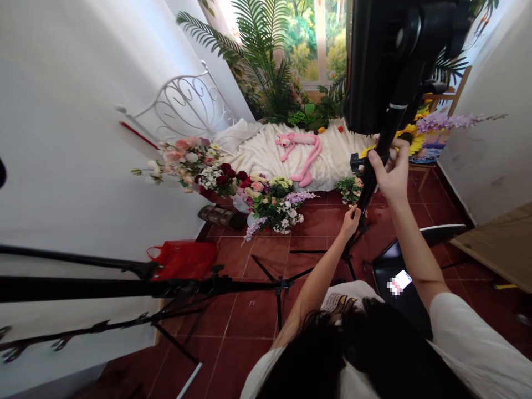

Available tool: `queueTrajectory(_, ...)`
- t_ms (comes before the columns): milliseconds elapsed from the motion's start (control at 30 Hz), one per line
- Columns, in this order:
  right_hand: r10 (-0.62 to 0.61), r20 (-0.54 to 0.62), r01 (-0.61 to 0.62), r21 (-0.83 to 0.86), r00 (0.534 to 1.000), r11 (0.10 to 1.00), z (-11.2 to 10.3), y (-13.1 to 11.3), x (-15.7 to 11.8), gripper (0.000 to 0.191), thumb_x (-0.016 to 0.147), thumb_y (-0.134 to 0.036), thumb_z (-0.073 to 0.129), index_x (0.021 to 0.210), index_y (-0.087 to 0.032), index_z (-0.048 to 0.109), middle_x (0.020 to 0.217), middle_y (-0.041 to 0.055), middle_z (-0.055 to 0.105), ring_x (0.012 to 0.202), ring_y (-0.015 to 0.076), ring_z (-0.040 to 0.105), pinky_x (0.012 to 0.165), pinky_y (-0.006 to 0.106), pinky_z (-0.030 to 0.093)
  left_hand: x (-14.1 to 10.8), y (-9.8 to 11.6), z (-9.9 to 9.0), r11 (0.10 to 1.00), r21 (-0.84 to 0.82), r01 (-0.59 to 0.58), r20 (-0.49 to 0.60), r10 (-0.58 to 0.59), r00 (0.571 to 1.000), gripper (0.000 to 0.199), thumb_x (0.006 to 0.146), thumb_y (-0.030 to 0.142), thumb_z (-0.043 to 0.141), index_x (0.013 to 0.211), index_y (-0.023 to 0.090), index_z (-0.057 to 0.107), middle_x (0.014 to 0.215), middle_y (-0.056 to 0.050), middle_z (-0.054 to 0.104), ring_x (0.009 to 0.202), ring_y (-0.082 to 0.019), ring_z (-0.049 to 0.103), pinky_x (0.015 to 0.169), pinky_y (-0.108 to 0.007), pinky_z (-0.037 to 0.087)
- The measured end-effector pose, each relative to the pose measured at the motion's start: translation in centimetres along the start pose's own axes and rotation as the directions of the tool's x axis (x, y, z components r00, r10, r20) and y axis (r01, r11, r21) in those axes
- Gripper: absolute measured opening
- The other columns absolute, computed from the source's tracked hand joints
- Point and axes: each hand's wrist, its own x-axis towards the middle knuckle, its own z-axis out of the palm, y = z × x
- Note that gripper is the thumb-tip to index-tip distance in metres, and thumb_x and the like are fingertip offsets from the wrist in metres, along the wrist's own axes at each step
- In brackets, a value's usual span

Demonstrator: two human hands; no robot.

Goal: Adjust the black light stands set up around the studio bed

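Note:
A black stand pole rises at a slant on the right, with a large dark lamp-like head at its top. My right hand is wrapped round the upper part of the pole, beside a black clamp knob. Lower down, my left hand grips the same pole with its fingers closed. Behind the hands lies a cream cloth with a pink plush toy on it. Yellow sunflowers show just behind my right hand.
Flower bunches stand before the cloth. Other black stands reach across the left, their legs spread on the red tiles. A red bag lies at the left wall. A black chair holding a phone is at right.

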Motion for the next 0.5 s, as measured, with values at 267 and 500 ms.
queueTrajectory(267,0.276,0.076,-0.242,-0.299,0.958,0.923,-6.2,1.5,-12.1,0.039,0.093,-0.061,0.066,0.086,-0.025,0.054,0.089,0.0046,0.067,0.087,0.0217,0.066,0.085,0.039,0.055,0.1,-0.1,-0.2,1.000,0.000,-0.019,0.004,0.019,1.000,0.072,0.076,0.087,0.061,0.077,0.016,0.070,0.075,-0.006,0.069,0.073,-0.016,0.060,0.077,-0.028,0.050)
queueTrajectory(500,0.491,0.333,-0.251,-0.559,0.805,0.790,-6.5,3.2,-19.1,0.058,0.091,-0.079,0.055,0.071,-0.025,0.046,0.075,0.0027,0.058,0.075,0.0216,0.055,0.067,0.032,0.041,0.2,-0.3,-0.4,0.999,0.017,-0.046,0.040,0.045,0.998,0.078,0.073,0.093,0.056,0.077,0.016,0.069,0.076,-0.007,0.069,0.071,-0.015,0.059,0.071,-0.028,0.049)
